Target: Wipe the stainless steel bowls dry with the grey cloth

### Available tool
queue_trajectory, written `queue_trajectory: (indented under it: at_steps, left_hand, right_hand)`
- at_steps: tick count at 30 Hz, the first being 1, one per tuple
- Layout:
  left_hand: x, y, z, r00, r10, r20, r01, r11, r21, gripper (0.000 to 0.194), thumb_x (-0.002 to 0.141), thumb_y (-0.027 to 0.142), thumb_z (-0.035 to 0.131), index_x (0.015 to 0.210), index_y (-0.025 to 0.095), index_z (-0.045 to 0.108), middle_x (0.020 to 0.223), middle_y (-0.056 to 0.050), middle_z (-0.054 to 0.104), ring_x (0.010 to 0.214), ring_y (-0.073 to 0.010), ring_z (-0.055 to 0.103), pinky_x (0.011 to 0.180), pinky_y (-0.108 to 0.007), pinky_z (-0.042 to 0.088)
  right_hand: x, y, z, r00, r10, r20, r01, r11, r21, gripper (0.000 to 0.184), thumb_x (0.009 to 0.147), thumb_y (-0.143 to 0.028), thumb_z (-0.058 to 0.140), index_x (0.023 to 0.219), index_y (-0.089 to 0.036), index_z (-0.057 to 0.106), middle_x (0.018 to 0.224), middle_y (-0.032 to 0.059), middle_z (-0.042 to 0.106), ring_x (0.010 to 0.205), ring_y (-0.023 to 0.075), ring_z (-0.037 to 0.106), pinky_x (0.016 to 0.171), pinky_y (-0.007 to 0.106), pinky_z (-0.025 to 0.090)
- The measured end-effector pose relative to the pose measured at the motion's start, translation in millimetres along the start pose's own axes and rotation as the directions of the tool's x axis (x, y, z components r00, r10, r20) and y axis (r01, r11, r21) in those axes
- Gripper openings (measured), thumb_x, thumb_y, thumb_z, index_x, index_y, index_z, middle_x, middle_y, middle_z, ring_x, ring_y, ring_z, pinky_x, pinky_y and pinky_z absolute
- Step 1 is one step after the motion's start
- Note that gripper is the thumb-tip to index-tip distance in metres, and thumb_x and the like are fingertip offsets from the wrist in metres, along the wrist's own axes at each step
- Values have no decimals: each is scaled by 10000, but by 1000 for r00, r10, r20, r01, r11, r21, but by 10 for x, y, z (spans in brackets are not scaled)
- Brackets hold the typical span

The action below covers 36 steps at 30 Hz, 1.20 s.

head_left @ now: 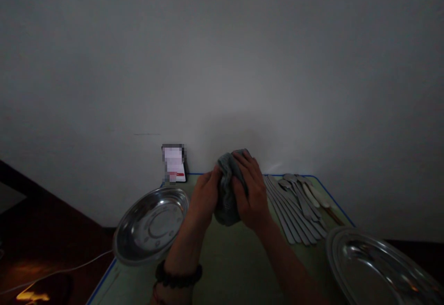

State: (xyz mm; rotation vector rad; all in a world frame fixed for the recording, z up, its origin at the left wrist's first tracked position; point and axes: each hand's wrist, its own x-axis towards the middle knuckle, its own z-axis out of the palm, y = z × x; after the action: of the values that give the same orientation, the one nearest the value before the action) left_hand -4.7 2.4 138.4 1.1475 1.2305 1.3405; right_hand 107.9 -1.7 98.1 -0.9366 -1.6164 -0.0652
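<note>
A bunched grey cloth (227,198) is held up over the middle of the table between both hands. My left hand (205,196) grips its left side, thumb toward the top. From the right, my right hand (252,189) presses on the cloth with fingers bent over its upper edge. Whether anything is wrapped inside the cloth cannot be seen. Just right of my right hand, a row of metal cutlery (291,212) lies on the table, with several long handles and some spoons (294,182) among them.
A round steel basin (121,245) stands at the table's left edge. An oval steel dish (338,258) is at the front right. A phone (175,164) leans against the wall (222,64) behind the green, blue-edged table (236,263). A white cable (79,265) runs at lower left.
</note>
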Motion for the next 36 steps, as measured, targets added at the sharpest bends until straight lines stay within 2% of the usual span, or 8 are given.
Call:
queue_trajectory:
  at_steps: [5, 7, 10, 16, 19, 24, 30, 36]
  left_hand:
    - [-22, 90, -28, 983, -159, -87, 134, 960, -244, 386, 676, 495, 709, 529, 149, 620, 470, 20, 571, 445, -105, 488, 439, -224, 357]
    - [12, 106, -40, 970, -174, -172, 95, 916, -389, 345, 704, 453, 709, 566, 146, 635, 482, 22, 590, 450, -103, 512, 459, -218, 392]
    - [82, 102, -31, 955, -146, -258, -45, 789, -613, 254, 831, 365, 606, 739, 144, 690, 667, -8, 700, 620, -121, 624, 646, -229, 498]
    - [93, 61, 68, 999, -45, -31, 3, 614, -789, 336, 945, 319, 424, 961, 130, 702, 913, -72, 747, 970, -175, 661, 944, -320, 467]
    - [38, 60, 121, 992, 36, 117, 75, 578, -812, 369, 955, 345, 388, 1093, 153, 671, 1033, -84, 732, 1110, -193, 610, 1009, -346, 423]
    - [-45, -16, 199, 967, 3, 253, 184, 678, -712, 342, 923, 356, 460, 1027, 138, 702, 1038, -89, 727, 1076, -205, 625, 975, -321, 448]
    - [-141, -158, 295, 972, 11, 234, 85, 913, -399, 258, 769, 406, 675, 801, 159, 745, 783, -37, 739, 814, -171, 662, 780, -237, 502]
    - [-191, -131, 344, 992, -9, 124, 65, 888, -456, 254, 784, 406, 658, 759, 165, 735, 731, -22, 724, 726, -134, 649, 701, -202, 502]
  right_hand:
    - [23, 250, -134, 967, 239, -89, -227, 966, 123, 400, 941, -340, 345, 1272, -201, 521, 1321, 99, 561, 1273, 220, 466, 1078, 497, 346]
    - [-15, 373, -106, 916, 388, -100, -371, 916, 150, 428, 945, -399, 316, 1241, -188, 542, 1280, 120, 588, 1238, 234, 504, 1057, 500, 366]
    - [-93, 473, 23, 901, 433, -39, -422, 893, 158, 483, 929, -476, 306, 1241, -195, 544, 1283, 128, 587, 1269, 251, 475, 1070, 517, 337]
    - [-102, 175, 177, 855, 503, -125, -471, 855, 217, 548, 959, -432, 262, 1456, -203, 239, 1529, 126, 269, 1419, 228, 222, 1134, 532, 210]
    - [-59, 45, 110, 922, 371, -114, -358, 926, 117, 610, 948, -416, 335, 1485, -228, 112, 1573, 108, 112, 1446, 229, 98, 1147, 540, 160]
    - [-34, 47, 31, 983, 182, -36, -183, 982, -36, 710, 898, -402, 472, 1478, -212, 108, 1567, 139, 99, 1444, 262, 95, 1134, 559, 193]
    - [41, 44, -84, 955, 234, -183, -243, 970, -25, 660, 873, -385, 490, 1451, -215, 218, 1481, 145, 323, 1376, 271, 303, 1103, 550, 274]
    - [-13, 65, -24, 957, 177, -228, -194, 980, -53, 631, 886, -398, 488, 1444, -219, 251, 1461, 145, 370, 1355, 268, 347, 1088, 533, 309]
